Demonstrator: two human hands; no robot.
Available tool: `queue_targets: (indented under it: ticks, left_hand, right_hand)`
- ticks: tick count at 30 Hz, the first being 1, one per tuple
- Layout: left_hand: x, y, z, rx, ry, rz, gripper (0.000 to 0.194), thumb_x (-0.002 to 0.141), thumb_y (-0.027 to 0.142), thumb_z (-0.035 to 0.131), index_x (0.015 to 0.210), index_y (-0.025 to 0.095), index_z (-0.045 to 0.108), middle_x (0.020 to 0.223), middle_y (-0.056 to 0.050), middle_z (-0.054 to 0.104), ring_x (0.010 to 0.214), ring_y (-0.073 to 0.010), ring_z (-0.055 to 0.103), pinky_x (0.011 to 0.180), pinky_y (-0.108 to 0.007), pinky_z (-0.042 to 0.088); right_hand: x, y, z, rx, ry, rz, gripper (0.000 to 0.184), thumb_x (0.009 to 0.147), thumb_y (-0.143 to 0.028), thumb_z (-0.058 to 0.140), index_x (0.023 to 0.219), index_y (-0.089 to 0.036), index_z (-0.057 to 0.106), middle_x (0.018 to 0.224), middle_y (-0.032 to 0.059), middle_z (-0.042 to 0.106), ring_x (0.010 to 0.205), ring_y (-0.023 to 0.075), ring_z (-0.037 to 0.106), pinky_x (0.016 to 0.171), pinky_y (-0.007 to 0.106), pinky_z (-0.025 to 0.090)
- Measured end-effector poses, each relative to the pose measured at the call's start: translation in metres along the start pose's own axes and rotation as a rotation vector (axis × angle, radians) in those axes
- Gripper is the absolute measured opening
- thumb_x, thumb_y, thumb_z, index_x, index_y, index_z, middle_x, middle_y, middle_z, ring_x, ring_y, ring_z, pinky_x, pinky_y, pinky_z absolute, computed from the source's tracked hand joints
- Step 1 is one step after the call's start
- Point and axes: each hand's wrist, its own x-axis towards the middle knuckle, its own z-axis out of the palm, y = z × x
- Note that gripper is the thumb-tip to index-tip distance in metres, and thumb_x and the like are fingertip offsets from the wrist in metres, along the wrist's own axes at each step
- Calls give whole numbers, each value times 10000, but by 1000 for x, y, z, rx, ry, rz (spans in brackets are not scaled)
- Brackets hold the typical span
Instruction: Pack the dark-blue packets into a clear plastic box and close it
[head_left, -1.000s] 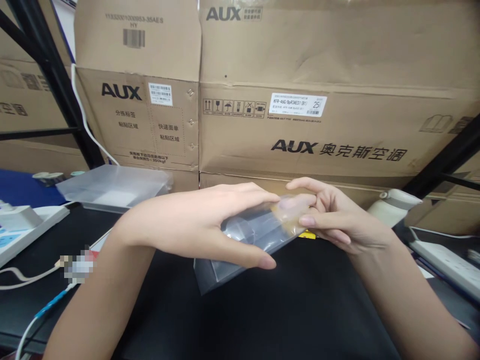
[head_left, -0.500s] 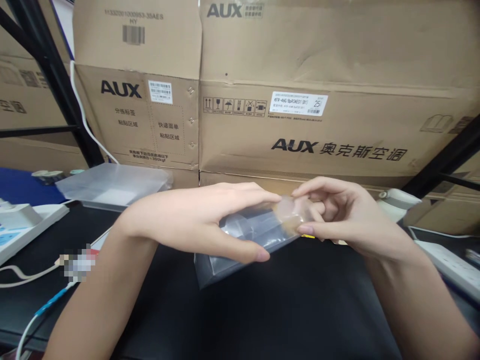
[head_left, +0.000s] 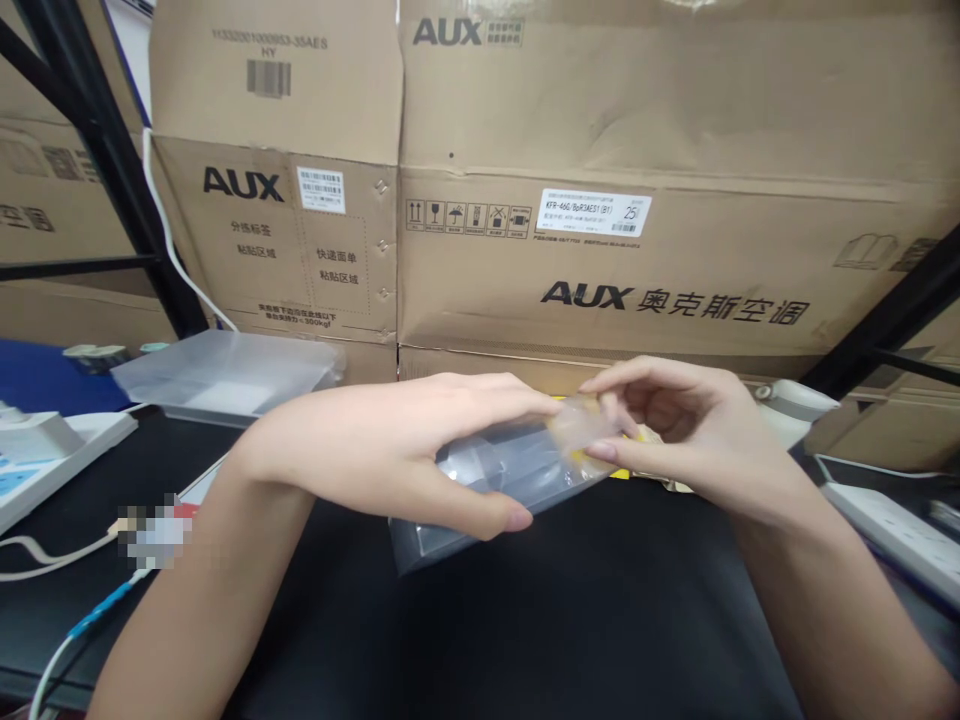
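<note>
A clear plastic box (head_left: 517, 468) lies tilted in front of me, its right end up and away from me. My left hand (head_left: 420, 450) is wrapped over its top from the left, thumb along the near side. At the box's right end, my right hand (head_left: 667, 410) pinches the clear end piece between thumb and fingertips. Whether that end is folded in or standing out I cannot tell. Something yellow-edged (head_left: 619, 473) shows behind the box, mostly hidden by it and my right hand.
AUX cardboard boxes (head_left: 600, 250) stand along the back. A translucent plastic tray (head_left: 225, 370) is at the left on the black table (head_left: 525, 620), with a white power strip (head_left: 90, 450) before it. On the right are a white bottle-like item (head_left: 795, 405) and another power strip (head_left: 892, 530).
My right hand's thumb and fingers have shifted slightly left on the box's end, its other fingers opening a little. More of the yellow-edged thing shows. My left hand keeps its hold.
</note>
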Motion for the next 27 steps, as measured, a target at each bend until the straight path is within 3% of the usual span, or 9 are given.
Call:
queue_targets:
  ticks: [3, 5, 10, 18, 27]
  left_hand:
    - [-1, -1, 0, -9, -8, 5, 560, 831, 366, 608, 1353, 258, 434, 1319, -38, 534, 1135, -200, 536, 886, -244, 423]
    - [-1, -1, 0, -15, -2, 17, 596, 824, 349, 614, 1377, 269, 406, 1335, -30, 525, 1147, -196, 530, 895, -241, 421]
    - [-1, -1, 2, 2, 31, 24, 616, 827, 309, 595, 1401, 286, 374, 1325, -28, 539, 1135, -201, 548, 896, -256, 429]
    - [-1, 5, 2, 51, 27, -36, 568, 806, 242, 569, 1355, 283, 430, 1289, -16, 559, 1107, -198, 560, 868, -251, 445]
    - [1, 5, 3, 37, 38, -59, 526, 804, 265, 571, 1318, 255, 465, 1249, -20, 577, 1045, -178, 574, 828, -241, 446]
  right_hand:
    - [1, 1, 4, 13, 41, -129, 330, 589, -226, 853, 883, -237, 702, 1026, 38, 663, 954, 192, 638, 815, 289, 533]
    - [3, 3, 7, 94, -22, -137, 269, 645, -206, 818, 884, -251, 704, 1125, 39, 666, 1032, 202, 636, 868, 310, 529]
    - [5, 8, 11, 228, -82, -125, 169, 702, -162, 779, 819, -254, 698, 1026, 9, 718, 947, 173, 679, 822, 303, 555]
    - [-1, -1, 15, 192, -40, -180, 110, 734, -184, 764, 673, -257, 709, 1109, 19, 686, 1053, 213, 638, 883, 348, 535]
    - [-1, -2, 10, 123, -63, -178, 97, 736, -186, 760, 691, -272, 750, 1074, 22, 708, 982, 224, 673, 826, 338, 557]
